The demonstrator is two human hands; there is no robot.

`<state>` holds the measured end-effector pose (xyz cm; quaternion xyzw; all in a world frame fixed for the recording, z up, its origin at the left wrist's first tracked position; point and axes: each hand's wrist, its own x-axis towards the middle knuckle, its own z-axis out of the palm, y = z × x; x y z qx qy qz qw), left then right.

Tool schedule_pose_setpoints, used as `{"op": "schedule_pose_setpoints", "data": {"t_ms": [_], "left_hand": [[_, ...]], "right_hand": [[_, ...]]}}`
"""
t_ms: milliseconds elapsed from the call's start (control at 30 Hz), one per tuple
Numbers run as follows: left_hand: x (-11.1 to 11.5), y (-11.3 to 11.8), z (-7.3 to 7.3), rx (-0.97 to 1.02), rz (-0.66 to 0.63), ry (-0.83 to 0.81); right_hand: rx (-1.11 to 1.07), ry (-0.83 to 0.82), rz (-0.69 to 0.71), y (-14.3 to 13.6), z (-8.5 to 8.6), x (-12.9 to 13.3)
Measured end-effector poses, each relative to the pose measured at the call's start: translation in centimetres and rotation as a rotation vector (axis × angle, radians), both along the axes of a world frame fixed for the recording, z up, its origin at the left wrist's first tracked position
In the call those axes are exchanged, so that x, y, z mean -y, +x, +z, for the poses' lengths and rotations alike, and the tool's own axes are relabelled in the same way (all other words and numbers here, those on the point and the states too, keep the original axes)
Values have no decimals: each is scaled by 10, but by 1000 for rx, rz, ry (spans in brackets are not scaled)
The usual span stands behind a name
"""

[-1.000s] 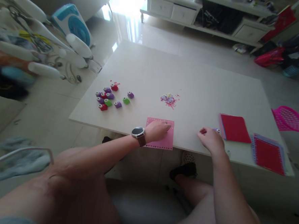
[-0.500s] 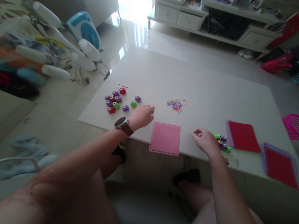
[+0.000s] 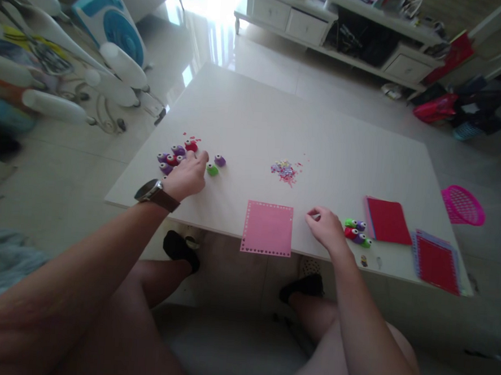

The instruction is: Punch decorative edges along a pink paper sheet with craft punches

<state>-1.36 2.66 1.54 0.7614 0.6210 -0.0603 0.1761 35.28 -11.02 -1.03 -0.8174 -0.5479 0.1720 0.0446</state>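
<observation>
My left hand (image 3: 188, 175), with a watch on the wrist, is over the cluster of purple, red and green punches (image 3: 164, 158) at the table's left. Its fingers are apart and hide some of them; no punch is lifted. A green punch (image 3: 212, 170) and a purple punch (image 3: 220, 161) stand just right of it. The pink sheet (image 3: 267, 228), with small holes along its edges, lies at the near table edge. To its right, my right hand (image 3: 321, 221) rests with thumb and fingertips together; what they hold, if anything, is too small to name.
Paper confetti (image 3: 284, 171) is heaped mid-table. More punches (image 3: 352, 233), red sheets (image 3: 388, 220) and a hole-edged stack (image 3: 436, 262) lie on the right. A pink basket (image 3: 463, 205) stands beyond the table's right edge.
My left hand has moved left from near the pink sheet to the punch cluster, and its fingers have spread. My right hand keeps its place beside the sheet. The whole view has shifted.
</observation>
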Motion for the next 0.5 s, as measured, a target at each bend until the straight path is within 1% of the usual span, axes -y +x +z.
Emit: {"op": "schedule_pose_setpoints", "data": {"t_ms": [133, 233, 333, 433, 500], "left_hand": [[-8, -6, -5, -29, -14, 10], [-11, -11, -9, -39, -33, -28], [-11, -13, -7, -4, -47, -27], [-5, -2, -1, 96, -55, -16], [2, 13, 3, 214, -92, -2]], "right_hand": [[-14, 2, 3, -2, 0, 0], [-21, 14, 12, -1, -2, 0], [-23, 44, 21, 0, -4, 0], [-67, 122, 62, -1, -4, 0], [-165, 184, 115, -5, -4, -1]]}}
